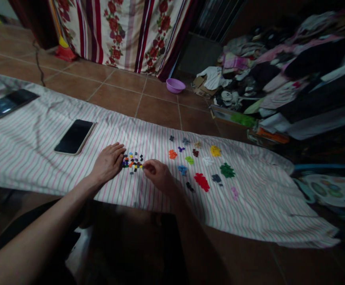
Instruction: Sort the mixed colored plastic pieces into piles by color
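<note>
A pile of small mixed-colour pieces (132,161) lies on a pink-striped white cloth (27,138). My left hand (108,162) rests flat on the cloth at the pile's left edge, fingers stretched out. My right hand (158,174) sits just right of the pile, fingers curled in a pinch; whether it holds a piece is hidden. Further right lie small piles sorted by colour: orange (173,154), light green (189,160), yellow (215,151), red (202,181), dark green (227,170), blue (182,170).
A black phone (74,136) lies on the cloth left of my left hand, and a dark tablet (9,103) lies at the far left. On the tiled floor beyond stand a purple bowl (175,85), a flowered curtain (125,31) and heaps of clothes (279,75).
</note>
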`<state>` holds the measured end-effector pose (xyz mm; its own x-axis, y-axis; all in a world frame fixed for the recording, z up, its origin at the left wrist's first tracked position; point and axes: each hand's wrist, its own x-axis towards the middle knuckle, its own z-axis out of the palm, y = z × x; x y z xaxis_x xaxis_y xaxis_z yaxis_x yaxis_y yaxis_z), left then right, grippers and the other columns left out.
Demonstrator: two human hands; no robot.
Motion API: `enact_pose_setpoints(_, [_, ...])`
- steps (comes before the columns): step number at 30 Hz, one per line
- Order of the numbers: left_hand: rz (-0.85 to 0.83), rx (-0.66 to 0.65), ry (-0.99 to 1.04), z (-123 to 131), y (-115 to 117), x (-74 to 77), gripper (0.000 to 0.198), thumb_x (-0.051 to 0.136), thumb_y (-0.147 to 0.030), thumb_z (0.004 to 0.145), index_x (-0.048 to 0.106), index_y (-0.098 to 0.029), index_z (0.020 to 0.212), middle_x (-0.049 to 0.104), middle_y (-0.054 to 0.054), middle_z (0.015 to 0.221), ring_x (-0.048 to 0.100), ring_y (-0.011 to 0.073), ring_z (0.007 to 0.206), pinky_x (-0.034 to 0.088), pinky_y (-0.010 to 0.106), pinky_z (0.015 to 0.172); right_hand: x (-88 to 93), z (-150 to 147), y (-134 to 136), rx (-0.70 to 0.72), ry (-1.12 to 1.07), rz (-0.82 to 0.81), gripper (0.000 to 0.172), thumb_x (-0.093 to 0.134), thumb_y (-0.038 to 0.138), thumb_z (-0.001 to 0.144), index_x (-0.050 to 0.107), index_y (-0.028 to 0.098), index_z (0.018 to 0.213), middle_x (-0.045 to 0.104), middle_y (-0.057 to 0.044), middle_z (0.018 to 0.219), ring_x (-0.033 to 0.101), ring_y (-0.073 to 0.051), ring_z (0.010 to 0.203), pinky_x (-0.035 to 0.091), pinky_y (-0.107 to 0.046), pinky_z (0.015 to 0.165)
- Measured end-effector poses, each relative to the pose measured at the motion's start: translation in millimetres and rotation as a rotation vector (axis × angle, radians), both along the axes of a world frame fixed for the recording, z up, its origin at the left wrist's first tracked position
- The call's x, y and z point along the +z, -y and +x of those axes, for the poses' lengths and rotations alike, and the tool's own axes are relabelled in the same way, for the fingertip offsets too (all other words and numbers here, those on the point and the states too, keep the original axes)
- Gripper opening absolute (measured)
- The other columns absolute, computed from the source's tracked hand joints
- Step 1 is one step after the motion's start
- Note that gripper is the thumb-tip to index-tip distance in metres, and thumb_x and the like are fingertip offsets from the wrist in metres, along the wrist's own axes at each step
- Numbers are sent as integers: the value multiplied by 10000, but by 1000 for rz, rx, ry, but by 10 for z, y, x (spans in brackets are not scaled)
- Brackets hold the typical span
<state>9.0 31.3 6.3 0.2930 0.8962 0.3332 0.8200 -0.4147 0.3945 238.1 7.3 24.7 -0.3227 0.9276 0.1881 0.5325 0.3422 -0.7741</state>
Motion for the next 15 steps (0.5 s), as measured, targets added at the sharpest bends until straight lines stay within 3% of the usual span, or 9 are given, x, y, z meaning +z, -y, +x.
enact_pose_setpoints(8, [-20,-73,-101,23,67,22,508,238,-386,991,537,-153,1329,502,108,1439,383,243,1392,318,477,1149,-20,136,-96,-142,-74,-20,136,543,213,770,634,189,869,658,-6,765,628,-126,672,510,-241,635])
enact_pose_setpoints(15, [4,-77,-182,56,89,19,526,218,-397,1004,536,-147,1341,475,126,1457,368,252,1400,294,479,1154,95,379,-356,-278,-9,87,186,532,231,741,658,179,867,646,-25,763,588,-127,625,502,-254,617])
